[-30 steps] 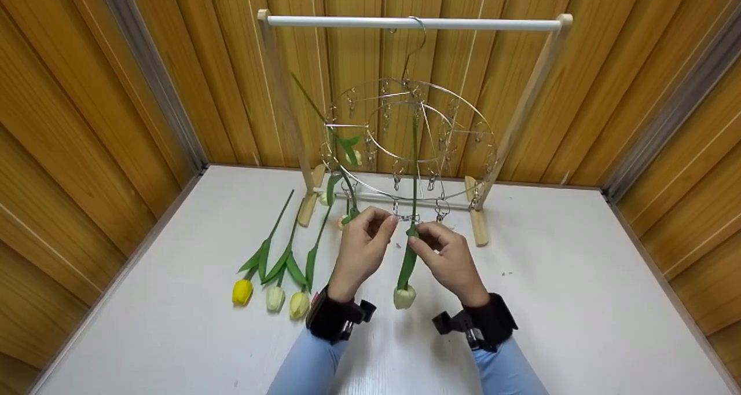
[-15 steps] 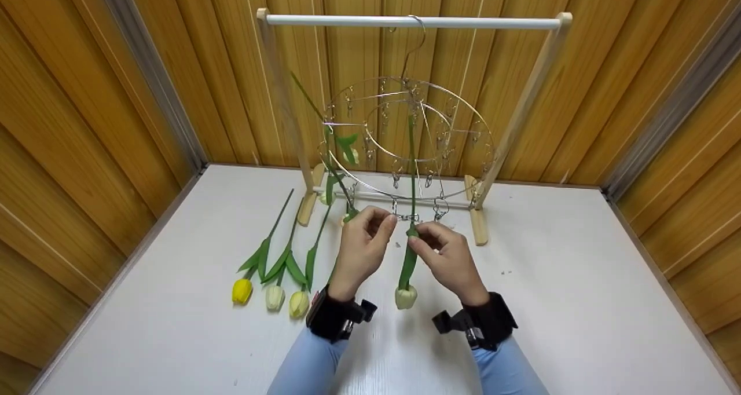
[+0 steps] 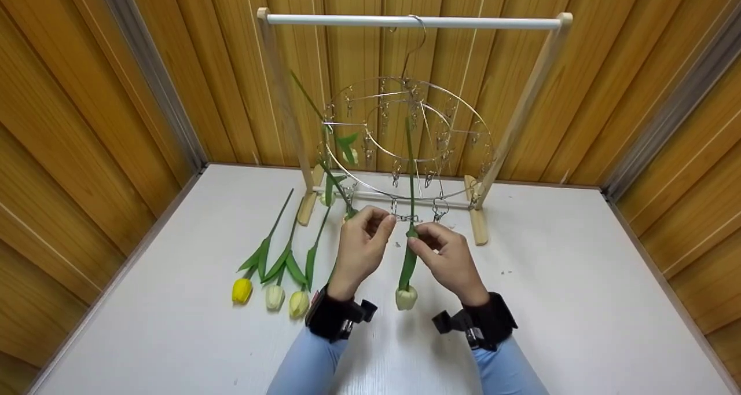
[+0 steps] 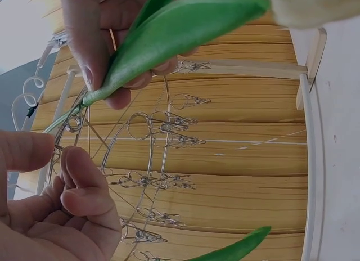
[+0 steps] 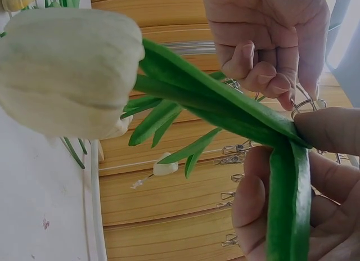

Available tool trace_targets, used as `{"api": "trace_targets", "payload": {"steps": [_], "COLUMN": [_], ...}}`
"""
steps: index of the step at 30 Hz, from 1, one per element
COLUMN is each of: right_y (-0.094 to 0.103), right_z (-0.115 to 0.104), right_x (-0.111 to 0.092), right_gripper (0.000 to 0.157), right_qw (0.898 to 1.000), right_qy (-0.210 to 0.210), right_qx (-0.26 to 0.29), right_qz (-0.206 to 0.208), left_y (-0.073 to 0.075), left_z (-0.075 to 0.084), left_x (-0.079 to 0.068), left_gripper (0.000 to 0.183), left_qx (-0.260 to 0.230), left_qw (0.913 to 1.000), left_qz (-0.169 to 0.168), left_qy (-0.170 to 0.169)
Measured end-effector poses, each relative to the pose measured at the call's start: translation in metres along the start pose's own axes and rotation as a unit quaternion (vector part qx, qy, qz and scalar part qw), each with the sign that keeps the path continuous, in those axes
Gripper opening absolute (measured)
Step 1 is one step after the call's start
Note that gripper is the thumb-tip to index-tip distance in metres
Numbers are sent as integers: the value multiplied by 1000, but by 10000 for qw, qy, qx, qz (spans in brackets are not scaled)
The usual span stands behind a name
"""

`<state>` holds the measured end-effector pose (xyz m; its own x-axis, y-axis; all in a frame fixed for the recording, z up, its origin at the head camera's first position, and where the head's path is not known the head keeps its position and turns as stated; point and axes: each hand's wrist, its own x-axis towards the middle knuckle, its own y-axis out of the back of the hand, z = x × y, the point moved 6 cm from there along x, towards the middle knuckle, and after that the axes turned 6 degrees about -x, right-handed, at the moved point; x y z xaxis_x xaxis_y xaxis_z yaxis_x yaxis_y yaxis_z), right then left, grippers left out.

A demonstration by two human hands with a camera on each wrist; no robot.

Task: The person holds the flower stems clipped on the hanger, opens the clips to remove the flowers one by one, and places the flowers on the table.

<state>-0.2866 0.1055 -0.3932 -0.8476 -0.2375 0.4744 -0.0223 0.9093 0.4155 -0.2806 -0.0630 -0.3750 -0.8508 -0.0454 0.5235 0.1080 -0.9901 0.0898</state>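
"What is the right hand [image 3: 446,259] doing?"

"Its thumb and fingers are clamped on the white tulip [image 3: 406,298], where the leaves meet the stem. The bloom hangs head down over the desk [image 3: 579,302], and the stem points up in front of the round wire hanger [image 3: 399,158]."

"And the left hand [image 3: 363,244]?"

"Thumb and finger pinch a metal clip [image 4: 73,124]. In the head view I can't make that clip out; the wrist views show it. Whether it touches the stem, I can't tell."

"What else is cut off or covered?"

"The left wrist view crops the bloom at its upper right corner. In the right wrist view, the stem beyond the pinch disappears behind the right thumb. A second stem [image 3: 337,186] runs down to the left hand, with its flower mostly behind that hand."

"Any change from a second ago?"

"Not much. Both hands keep nearly the same place. The held stem's tip leans slightly further left, the bloom sits a touch to the right, and the second stem's upper end has swung left. The yellow tulip [image 3: 242,291] and its two neighbours lie on the desk as they did."
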Motion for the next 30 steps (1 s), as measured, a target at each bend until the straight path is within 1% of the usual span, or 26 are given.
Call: {"api": "trace_targets", "payload": {"steps": [9,24,30], "right_y": [-2,-3,-2], "right_z": [0,3,2], "right_x": [1,1,1], "right_gripper": [6,10,9], "right_qw": [9998,9991,9991], "right_qy": [-92,-235,-197], "right_qx": [103,71,55], "right_qz": [-139,-357,-382], "left_y": [2,5,6], "left_z": [1,3,4], "left_x": [-1,-1,0], "left_gripper": [15,15,14], "left_qx": [22,93,58], "left_qw": [10000,9999,9999], "left_qz": [43,115,128], "left_qy": [-2,10,2]}}
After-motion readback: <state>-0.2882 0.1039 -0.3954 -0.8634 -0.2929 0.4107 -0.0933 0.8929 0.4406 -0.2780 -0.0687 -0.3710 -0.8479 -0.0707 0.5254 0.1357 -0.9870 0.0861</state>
